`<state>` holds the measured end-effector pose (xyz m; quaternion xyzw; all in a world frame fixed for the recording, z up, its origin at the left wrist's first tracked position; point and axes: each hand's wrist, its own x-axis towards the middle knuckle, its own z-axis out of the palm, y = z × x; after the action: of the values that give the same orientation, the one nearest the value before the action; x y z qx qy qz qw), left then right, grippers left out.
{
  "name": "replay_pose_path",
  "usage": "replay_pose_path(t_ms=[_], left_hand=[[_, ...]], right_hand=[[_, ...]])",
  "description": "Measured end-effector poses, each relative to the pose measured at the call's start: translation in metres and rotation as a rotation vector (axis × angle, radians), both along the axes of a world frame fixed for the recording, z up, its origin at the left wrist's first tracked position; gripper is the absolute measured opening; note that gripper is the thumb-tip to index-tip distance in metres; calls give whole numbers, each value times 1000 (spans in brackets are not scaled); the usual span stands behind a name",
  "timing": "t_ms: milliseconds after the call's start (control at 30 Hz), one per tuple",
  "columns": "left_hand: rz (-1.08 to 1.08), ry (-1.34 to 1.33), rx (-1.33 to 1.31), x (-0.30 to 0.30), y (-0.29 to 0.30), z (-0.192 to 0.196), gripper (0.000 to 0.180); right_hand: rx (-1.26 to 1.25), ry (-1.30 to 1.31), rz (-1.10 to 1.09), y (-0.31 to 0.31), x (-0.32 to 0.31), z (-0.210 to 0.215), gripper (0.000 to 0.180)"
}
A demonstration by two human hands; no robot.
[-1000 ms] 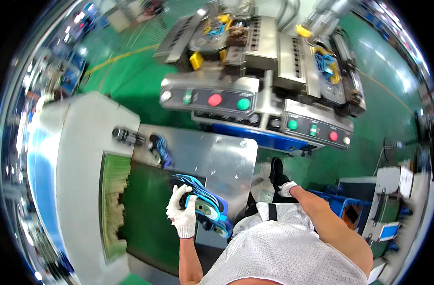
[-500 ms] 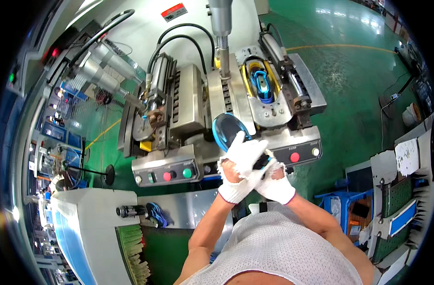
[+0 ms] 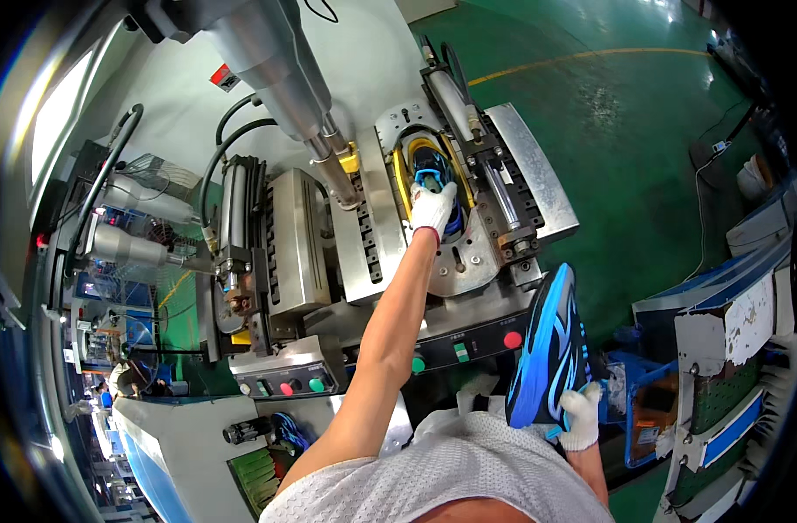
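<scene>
Reaching with the white-gloved left hand (image 3: 433, 207) onto a black-and-blue sports shoe (image 3: 429, 159) in the upper centre of the frame. Bending fingers over its opening; cannot tell whether closed on it, being hidden at the tips. Lying beneath and just beyond those fingers, toe-first toward the upper edge, long axis tipping slightly to the upper left. Gripping, with the white-gloved right hand (image 3: 582, 414), a second black sports shoe with bright blue stripes (image 3: 547, 349), by its lower end, lower right. Rising from those fingers, mostly above and left of them, toe-first toward the upper edge, near upright, leaning slightly right. Farther out, around the first shoe: an oblong yellow-edged cradle (image 3: 400, 179) on a silver metal plate (image 3: 464, 266); toward the upper left, a thick grey metal cylinder (image 3: 268, 65).
</scene>
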<state>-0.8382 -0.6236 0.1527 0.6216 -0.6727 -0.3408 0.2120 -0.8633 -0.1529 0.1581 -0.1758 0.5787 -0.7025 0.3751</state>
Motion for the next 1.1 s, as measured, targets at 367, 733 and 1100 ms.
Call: replay_pose_path(t_ms=[367, 733, 1100], left_hand=[[-136, 301, 158, 86, 6, 64, 51], [22, 368, 518, 362, 288, 99, 67], [1219, -268, 520, 504, 517, -72, 69]], right_hand=[[109, -118, -63, -62, -1, 70, 38], [384, 430, 459, -440, -88, 46, 38], [765, 1646, 547, -544, -88, -55, 69]])
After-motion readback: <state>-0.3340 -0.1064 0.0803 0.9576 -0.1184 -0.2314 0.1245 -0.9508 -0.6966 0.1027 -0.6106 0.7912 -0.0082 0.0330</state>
